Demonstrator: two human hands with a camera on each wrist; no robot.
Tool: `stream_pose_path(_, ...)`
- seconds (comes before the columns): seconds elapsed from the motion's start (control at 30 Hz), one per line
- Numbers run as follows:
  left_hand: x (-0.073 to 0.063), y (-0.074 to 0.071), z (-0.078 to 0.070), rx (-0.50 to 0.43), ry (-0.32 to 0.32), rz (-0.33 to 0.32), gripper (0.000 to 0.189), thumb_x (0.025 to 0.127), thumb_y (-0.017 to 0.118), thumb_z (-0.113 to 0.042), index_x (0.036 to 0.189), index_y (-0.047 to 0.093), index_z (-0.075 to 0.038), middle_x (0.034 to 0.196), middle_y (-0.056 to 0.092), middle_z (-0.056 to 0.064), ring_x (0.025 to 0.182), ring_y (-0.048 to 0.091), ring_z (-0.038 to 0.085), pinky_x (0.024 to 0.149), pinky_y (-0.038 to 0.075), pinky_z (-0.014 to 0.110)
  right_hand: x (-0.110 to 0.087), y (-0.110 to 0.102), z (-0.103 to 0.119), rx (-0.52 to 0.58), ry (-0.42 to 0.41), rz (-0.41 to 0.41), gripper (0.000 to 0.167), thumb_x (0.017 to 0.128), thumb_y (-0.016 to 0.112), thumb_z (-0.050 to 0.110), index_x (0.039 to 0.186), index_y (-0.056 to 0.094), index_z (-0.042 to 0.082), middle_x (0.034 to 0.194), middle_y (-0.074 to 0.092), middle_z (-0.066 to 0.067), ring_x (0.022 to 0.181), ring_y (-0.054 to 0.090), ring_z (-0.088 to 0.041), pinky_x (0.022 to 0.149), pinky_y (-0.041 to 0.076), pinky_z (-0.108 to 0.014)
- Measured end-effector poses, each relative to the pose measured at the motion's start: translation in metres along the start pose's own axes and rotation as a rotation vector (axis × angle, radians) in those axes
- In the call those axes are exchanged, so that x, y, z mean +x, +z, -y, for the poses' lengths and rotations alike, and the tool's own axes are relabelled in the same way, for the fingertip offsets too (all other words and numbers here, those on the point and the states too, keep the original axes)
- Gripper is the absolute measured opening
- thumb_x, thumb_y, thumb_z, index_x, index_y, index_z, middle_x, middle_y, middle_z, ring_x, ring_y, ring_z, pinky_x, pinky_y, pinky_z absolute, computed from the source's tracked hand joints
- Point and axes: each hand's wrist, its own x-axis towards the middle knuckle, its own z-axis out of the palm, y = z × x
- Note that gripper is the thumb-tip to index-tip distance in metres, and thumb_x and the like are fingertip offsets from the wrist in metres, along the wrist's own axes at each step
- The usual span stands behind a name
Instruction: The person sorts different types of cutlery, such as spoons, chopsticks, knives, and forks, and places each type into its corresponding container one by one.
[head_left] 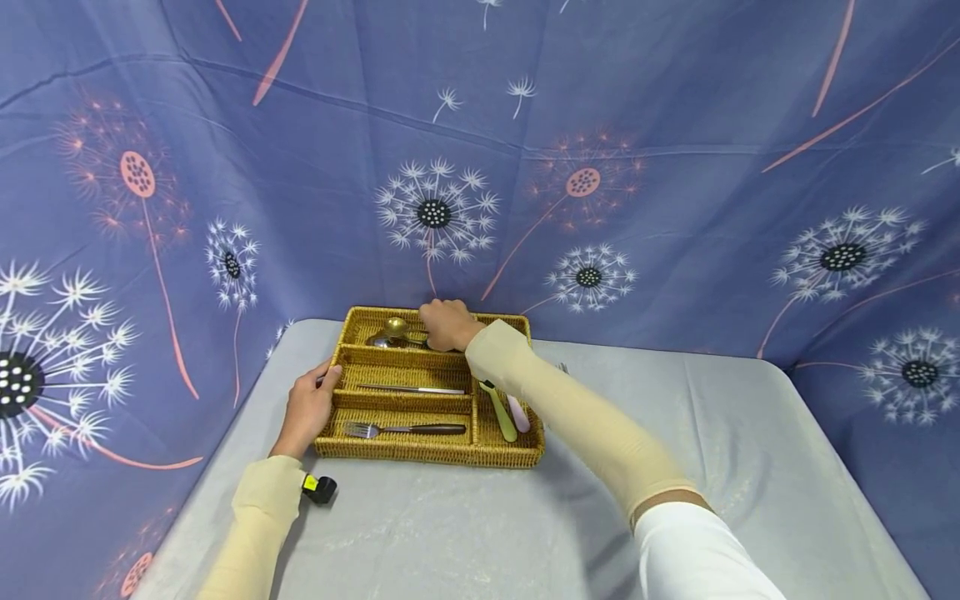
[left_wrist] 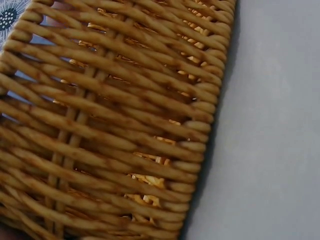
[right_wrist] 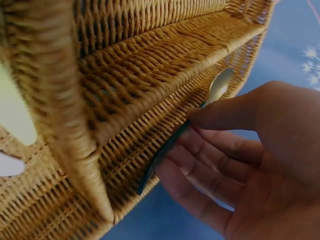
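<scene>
A woven wicker cutlery tray [head_left: 427, 454] with divided compartments lies on the table. At its left end my left hand [head_left: 306, 408] grips the rim; the left wrist view shows mostly the woven side wall [left_wrist: 110, 120]. My right hand [head_left: 447, 325] reaches into the back compartment. There it pinches the dark green handle of a spoon [right_wrist: 218, 86] between thumb and fingers; the spoon's bowl is gold. A second spoon [head_left: 381, 342], silver, lies beside it, partly hidden. A fork [head_left: 423, 429] with a dark handle lies in the front compartment.
A slim metal utensil [head_left: 420, 389] lies in the middle compartment. The right compartment holds a green handle [head_left: 501, 414] and a pale pink handle [head_left: 517, 412]. Fork tines [head_left: 562, 367] show past the right forearm. A patterned curtain [head_left: 480, 208] hangs behind the table [head_left: 450, 533].
</scene>
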Motion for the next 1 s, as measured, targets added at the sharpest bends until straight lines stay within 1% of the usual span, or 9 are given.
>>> stream_pose_path(0.23, 0.002, 0.000, 0.000, -0.009, 0.019, -0.005, 0.063, 0.118, 0.038, -0.046, 0.168, 0.035, -0.009, 0.167, 0.040, 0.024, 0.156, 0.036, 0.044, 0.127, 0.030, 0.062, 0.025, 0.005, 0.008, 0.008, 0.019, 0.040, 0.034, 0.104, 0.068, 0.010, 0.079, 0.047, 0.015, 0.070, 0.038, 0.001, 0.063, 0.034, -0.013, 0.060, 0.032, -0.031)
stream_pose_path(0.4, 0.001, 0.001, 0.001, -0.001, 0.016, -0.004, 0.064, 0.117, 0.037, -0.047, 0.168, 0.035, -0.007, 0.168, 0.039, 0.025, 0.155, 0.036, 0.045, 0.126, 0.030, 0.063, 0.035, 0.014, 0.010, 0.004, 0.010, 0.059, 0.024, 0.105, 0.068, 0.011, 0.085, 0.056, 0.015, 0.078, 0.055, 0.000, 0.069, 0.050, -0.014, 0.063, 0.040, -0.031)
stream_pose_path(0.47, 0.000, 0.001, 0.001, 0.000, 0.011, -0.005, 0.065, 0.117, 0.037, -0.047, 0.168, 0.035, -0.008, 0.168, 0.039, 0.025, 0.155, 0.036, 0.045, 0.126, 0.030, 0.063, 0.037, 0.016, 0.011, 0.004, 0.012, 0.056, 0.023, 0.106, 0.067, 0.010, 0.085, 0.057, 0.015, 0.080, 0.057, 0.000, 0.071, 0.052, -0.015, 0.064, 0.041, -0.032)
stream_pose_path(0.57, 0.000, 0.000, 0.001, -0.005, 0.009, -0.006, 0.064, 0.117, 0.038, -0.047, 0.168, 0.035, -0.008, 0.168, 0.039, 0.024, 0.156, 0.035, 0.044, 0.127, 0.029, 0.061, 0.035, 0.016, 0.010, 0.010, 0.017, 0.045, 0.031, 0.106, 0.065, 0.008, 0.079, 0.051, 0.017, 0.075, 0.050, 0.001, 0.068, 0.048, -0.014, 0.064, 0.040, -0.032)
stream_pose_path(0.73, 0.000, -0.001, 0.001, -0.008, 0.010, -0.009, 0.064, 0.117, 0.038, -0.048, 0.168, 0.035, -0.009, 0.168, 0.039, 0.024, 0.156, 0.035, 0.043, 0.127, 0.029, 0.061, 0.023, 0.011, 0.006, 0.076, 0.012, -0.015, 0.045, 0.103, 0.059, 0.000, 0.070, 0.035, 0.018, 0.066, 0.028, 0.002, 0.059, 0.027, -0.013, 0.059, 0.030, -0.030)
stream_pose_path(0.77, 0.000, -0.001, 0.001, -0.007, 0.010, -0.009, 0.064, 0.117, 0.038, -0.048, 0.168, 0.035, -0.009, 0.168, 0.039, 0.024, 0.156, 0.035, 0.043, 0.127, 0.029, 0.061, 0.019, 0.010, 0.004, 0.097, 0.006, -0.032, 0.044, 0.103, 0.058, -0.001, 0.070, 0.036, 0.016, 0.067, 0.028, 0.001, 0.060, 0.026, -0.013, 0.059, 0.029, -0.031)
stream_pose_path(0.83, 0.000, -0.001, 0.001, -0.010, 0.008, -0.009, 0.064, 0.117, 0.038, -0.048, 0.168, 0.035, -0.009, 0.168, 0.039, 0.024, 0.156, 0.035, 0.043, 0.128, 0.029, 0.061, 0.008, 0.009, 0.002, 0.138, 0.001, -0.087, 0.034, 0.103, 0.061, 0.001, 0.073, 0.052, 0.013, 0.070, 0.043, 0.002, 0.062, 0.032, -0.011, 0.059, 0.033, -0.028)
stream_pose_path(0.93, 0.000, 0.000, 0.001, -0.009, 0.005, -0.010, 0.064, 0.117, 0.038, -0.047, 0.168, 0.036, -0.009, 0.168, 0.040, 0.024, 0.156, 0.035, 0.043, 0.128, 0.029, 0.060, -0.015, 0.008, -0.004, 0.180, 0.004, -0.160, 0.008, 0.105, 0.068, 0.010, 0.100, 0.074, 0.006, 0.095, 0.069, -0.004, 0.071, 0.054, -0.012, 0.062, 0.048, -0.028)
stream_pose_path(1.0, 0.000, 0.000, 0.000, -0.009, 0.004, -0.009, 0.063, 0.117, 0.038, -0.047, 0.168, 0.035, -0.009, 0.168, 0.040, 0.024, 0.156, 0.035, 0.043, 0.128, 0.029, 0.060, -0.034, 0.008, -0.008, 0.221, 0.027, -0.200, 0.018, 0.104, 0.072, 0.015, 0.118, 0.074, 0.003, 0.111, 0.074, -0.007, 0.078, 0.064, -0.016, 0.064, 0.055, -0.031)
